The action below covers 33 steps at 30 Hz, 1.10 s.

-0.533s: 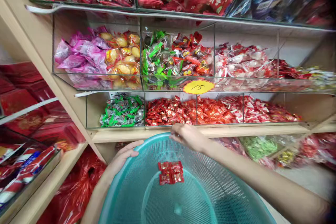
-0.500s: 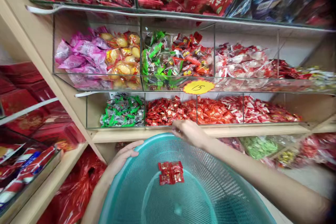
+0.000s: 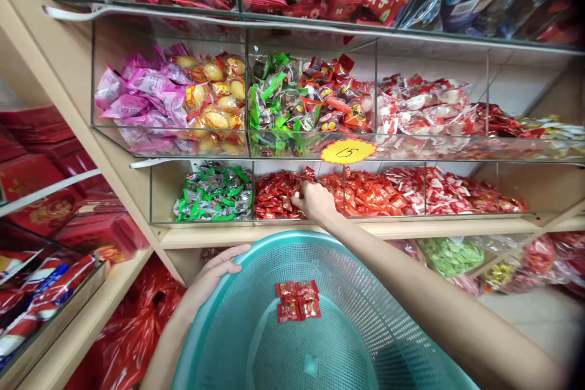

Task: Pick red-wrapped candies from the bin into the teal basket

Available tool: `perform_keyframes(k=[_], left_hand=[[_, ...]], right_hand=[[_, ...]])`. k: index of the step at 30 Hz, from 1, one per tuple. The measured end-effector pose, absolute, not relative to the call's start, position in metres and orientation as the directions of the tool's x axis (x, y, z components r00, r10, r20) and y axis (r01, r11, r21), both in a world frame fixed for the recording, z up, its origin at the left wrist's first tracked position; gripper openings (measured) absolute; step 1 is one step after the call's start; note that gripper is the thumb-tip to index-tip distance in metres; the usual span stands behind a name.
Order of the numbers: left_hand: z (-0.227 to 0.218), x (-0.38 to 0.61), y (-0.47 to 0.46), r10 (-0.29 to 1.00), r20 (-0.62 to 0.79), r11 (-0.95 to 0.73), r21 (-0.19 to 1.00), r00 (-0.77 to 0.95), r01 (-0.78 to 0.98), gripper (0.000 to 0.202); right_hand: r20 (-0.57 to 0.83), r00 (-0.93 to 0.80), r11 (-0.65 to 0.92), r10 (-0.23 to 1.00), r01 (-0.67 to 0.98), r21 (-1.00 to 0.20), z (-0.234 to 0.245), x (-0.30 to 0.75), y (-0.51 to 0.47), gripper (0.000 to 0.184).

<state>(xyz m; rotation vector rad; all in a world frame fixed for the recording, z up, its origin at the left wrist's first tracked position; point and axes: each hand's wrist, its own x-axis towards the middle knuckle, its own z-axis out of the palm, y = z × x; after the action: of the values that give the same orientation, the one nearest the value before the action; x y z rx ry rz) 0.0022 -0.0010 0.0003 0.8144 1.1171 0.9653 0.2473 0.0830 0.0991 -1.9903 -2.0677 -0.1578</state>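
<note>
My left hand [image 3: 218, 271] holds the left rim of a turquoise plastic basket [image 3: 365, 280], its fingers lying along the outside and over the edge. On the basket's floor lies a small block of several red-wrapped candies [image 3: 298, 301], set side by side. My right hand [image 3: 317, 202] is inside the lower shelf bin of red-wrapped candies [image 3: 276, 195], above the basket's far rim. Its fingers are curled down among the candies, and the fingertips are partly hidden, so what they pinch cannot be made out.
Beside that bin are green-and-grey wrapped sweets [image 3: 214, 192] and orange-red packets [image 3: 370, 192]. A clear front panel borders the bins. Above hangs a yellow price tag [image 3: 348, 151] marked 15. Red plastic bags [image 3: 137, 329] hang at lower left, next to a wooden shelf upright [image 3: 91, 128].
My right hand has moved up and forward from above the basket's far rim into the bin of red candies. My left hand, the basket and the candies inside it stay put.
</note>
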Motion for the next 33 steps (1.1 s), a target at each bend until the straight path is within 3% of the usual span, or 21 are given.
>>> perform_keyframes(k=[7,11,14,18,21,33], left_hand=[[0.004,0.004,-0.001,0.913,-0.358,0.400,0.876,0.194,-0.269,0.048],[0.010,0.005,-0.004,0.908,-0.364,0.412,0.868,0.209,-0.278,0.045],[0.012,0.005,-0.005,0.911,-0.368,0.407,0.877,0.186,-0.257,0.044],[0.009,0.005,-0.003,0.913,-0.371,0.404,0.883,0.172,-0.240,0.044],[0.008,0.007,-0.001,0.915,-0.364,0.398,0.886,0.177,-0.237,0.045],[0.022,0.008,-0.011,0.912,-0.384,0.407,0.887,0.142,-0.219,0.044]], right_hand=[[0.326,-0.045,0.102,0.944,0.982,-0.159,0.093,0.250,0.078,0.025],[0.395,-0.154,0.225,0.906,0.964,-0.140,0.102,0.266,0.079,0.025],[0.371,-0.260,0.283,0.892,0.959,-0.008,0.112,0.281,0.081,0.024],[0.313,-0.346,0.250,0.884,0.918,0.309,0.117,0.293,0.082,0.020],[0.302,-0.387,0.250,0.871,0.879,0.407,0.114,0.293,0.082,0.025],[0.195,-0.298,0.242,0.935,0.934,0.264,0.107,0.286,0.085,0.029]])
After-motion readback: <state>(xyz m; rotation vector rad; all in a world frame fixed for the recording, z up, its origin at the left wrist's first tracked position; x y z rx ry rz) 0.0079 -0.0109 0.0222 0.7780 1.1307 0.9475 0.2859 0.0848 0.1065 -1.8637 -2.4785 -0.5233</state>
